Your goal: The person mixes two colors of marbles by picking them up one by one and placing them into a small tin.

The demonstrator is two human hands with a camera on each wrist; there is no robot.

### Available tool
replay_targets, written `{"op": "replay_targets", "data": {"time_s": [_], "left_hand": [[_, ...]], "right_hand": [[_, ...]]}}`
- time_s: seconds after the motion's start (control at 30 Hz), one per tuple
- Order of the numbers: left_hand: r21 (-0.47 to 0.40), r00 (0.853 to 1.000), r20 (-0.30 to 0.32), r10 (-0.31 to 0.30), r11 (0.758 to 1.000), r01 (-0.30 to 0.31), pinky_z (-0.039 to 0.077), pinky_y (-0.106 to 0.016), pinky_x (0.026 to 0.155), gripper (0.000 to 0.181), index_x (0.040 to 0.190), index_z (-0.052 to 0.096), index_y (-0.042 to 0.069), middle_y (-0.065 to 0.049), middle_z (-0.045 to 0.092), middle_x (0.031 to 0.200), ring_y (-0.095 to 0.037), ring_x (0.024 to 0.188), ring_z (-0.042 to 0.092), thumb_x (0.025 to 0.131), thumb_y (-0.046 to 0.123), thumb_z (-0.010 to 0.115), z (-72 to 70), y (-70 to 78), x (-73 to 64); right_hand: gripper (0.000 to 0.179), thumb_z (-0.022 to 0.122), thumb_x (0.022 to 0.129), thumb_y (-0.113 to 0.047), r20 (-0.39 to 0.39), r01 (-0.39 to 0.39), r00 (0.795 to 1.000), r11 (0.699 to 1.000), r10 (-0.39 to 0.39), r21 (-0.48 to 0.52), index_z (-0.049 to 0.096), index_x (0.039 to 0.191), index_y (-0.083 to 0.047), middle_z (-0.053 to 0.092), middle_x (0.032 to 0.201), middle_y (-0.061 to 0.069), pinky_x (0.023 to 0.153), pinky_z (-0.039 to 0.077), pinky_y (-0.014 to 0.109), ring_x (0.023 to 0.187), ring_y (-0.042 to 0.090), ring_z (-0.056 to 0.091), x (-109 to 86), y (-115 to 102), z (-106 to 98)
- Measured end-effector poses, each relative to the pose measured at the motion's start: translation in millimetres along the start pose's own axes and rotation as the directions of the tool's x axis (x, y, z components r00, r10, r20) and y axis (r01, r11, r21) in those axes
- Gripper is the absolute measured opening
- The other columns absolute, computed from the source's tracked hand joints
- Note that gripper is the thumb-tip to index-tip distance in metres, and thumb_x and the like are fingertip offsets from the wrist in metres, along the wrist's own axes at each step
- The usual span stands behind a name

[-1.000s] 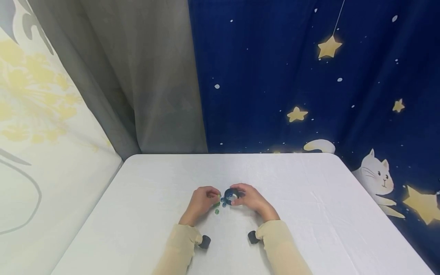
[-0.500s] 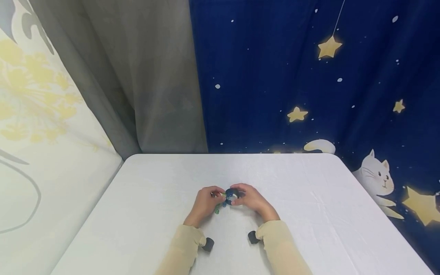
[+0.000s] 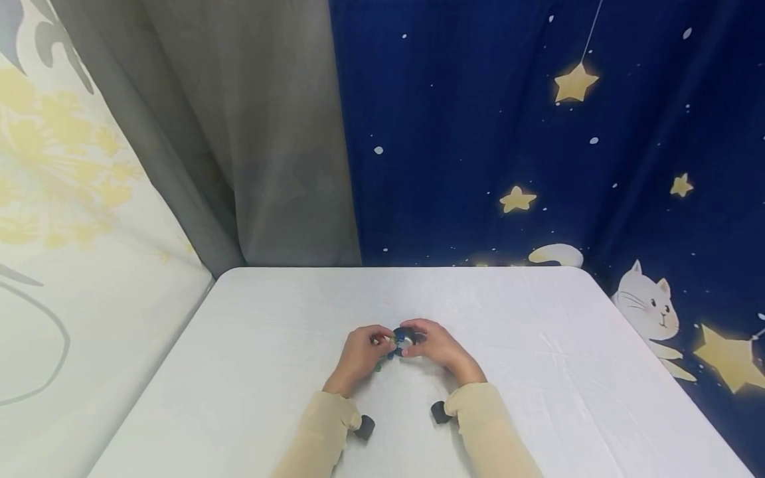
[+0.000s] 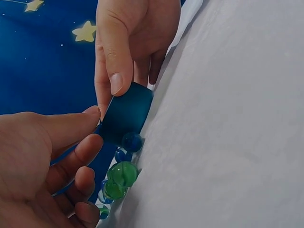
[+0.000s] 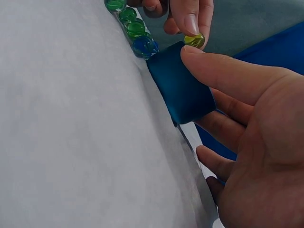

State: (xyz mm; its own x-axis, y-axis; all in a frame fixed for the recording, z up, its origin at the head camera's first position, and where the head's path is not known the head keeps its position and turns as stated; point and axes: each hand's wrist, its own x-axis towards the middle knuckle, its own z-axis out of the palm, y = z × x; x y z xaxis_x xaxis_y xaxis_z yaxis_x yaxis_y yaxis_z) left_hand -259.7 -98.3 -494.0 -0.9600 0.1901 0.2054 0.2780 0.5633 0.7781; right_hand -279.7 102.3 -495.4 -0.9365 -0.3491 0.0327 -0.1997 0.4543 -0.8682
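My right hand [image 3: 439, 342] holds a small teal-blue cup [image 5: 178, 85] by its side, thumb at the rim and fingers behind it. The cup's metallic inside shows in the head view. At the cup's left rim, my left hand [image 3: 361, 348] pinches a yellow-green marble [image 5: 194, 40] between thumb and finger. In the left wrist view the left fingers mostly hide that marble. Green marbles [image 4: 122, 174] and blue marbles [image 4: 132, 142] lie on the table beside the cup, below the left hand.
The white-covered table [image 3: 508, 318] stretches around both hands. A grey curtain [image 3: 287, 166] and a dark blue star-print curtain [image 3: 442, 133] hang behind its back edge. Black bands sit at both wrists, with a black piece [image 3: 441, 412] jutting from the right one.
My left hand has moved right from the loose marbles to the cup's rim, carrying the yellow-green marble. My right hand and the cup stay in place.
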Motion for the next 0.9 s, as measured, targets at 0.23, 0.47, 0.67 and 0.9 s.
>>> {"op": "replay_targets", "data": {"time_s": [0.23,0.47,0.67,0.9], "left_hand": [[-0.005,0.999,0.003,0.042,0.999,-0.042,0.042,-0.026,0.059,0.014,0.096,0.073,0.013,0.007,0.060,0.074,-0.008,0.061,0.051,0.082,0.013,0.077,2.9,-3.8,-0.5],[0.009,0.999,0.012,0.043,0.999,-0.043,0.043,-0.026,0.060,0.015,0.097,0.073,0.012,0.008,0.060,0.074,-0.008,0.063,0.052,0.083,0.016,0.077,4.0,-5.6,-1.9],[0.013,1.000,0.003,0.014,1.000,-0.014,0.044,-0.027,0.061,0.015,0.098,0.073,0.014,0.008,0.060,0.074,-0.009,0.062,0.053,0.084,0.016,0.076,1.2,-3.4,-1.7],[0.021,1.000,0.003,-0.030,0.999,0.030,0.045,-0.029,0.064,0.015,0.098,0.072,0.016,0.007,0.060,0.076,-0.010,0.064,0.054,0.084,0.017,0.076,-3.5,0.3,-1.7]], "right_hand": [[0.053,0.082,0.075,-0.012,-0.007,0.019,1.000,1.000,-0.019,-0.008,0.063,0.125,-0.011,0.060,0.129,0.010,0.104,0.032,0.057,0.128,0.038,0.047,0.8,2.0,1.2],[0.054,0.082,0.074,-0.010,-0.006,0.039,0.999,0.999,-0.039,0.001,0.063,0.125,-0.007,0.060,0.128,0.012,0.103,0.031,0.058,0.127,0.040,0.047,-1.4,0.6,2.1],[0.053,0.082,0.075,-0.011,-0.011,0.018,1.000,1.000,-0.018,-0.014,0.063,0.125,-0.009,0.060,0.128,0.011,0.104,0.031,0.058,0.126,0.038,0.048,-2.3,-1.2,2.5],[0.053,0.082,0.074,-0.011,-0.013,0.012,1.000,1.000,-0.012,-0.007,0.063,0.124,-0.009,0.061,0.127,0.010,0.104,0.030,0.059,0.126,0.038,0.048,-1.7,-1.5,2.6]]}}
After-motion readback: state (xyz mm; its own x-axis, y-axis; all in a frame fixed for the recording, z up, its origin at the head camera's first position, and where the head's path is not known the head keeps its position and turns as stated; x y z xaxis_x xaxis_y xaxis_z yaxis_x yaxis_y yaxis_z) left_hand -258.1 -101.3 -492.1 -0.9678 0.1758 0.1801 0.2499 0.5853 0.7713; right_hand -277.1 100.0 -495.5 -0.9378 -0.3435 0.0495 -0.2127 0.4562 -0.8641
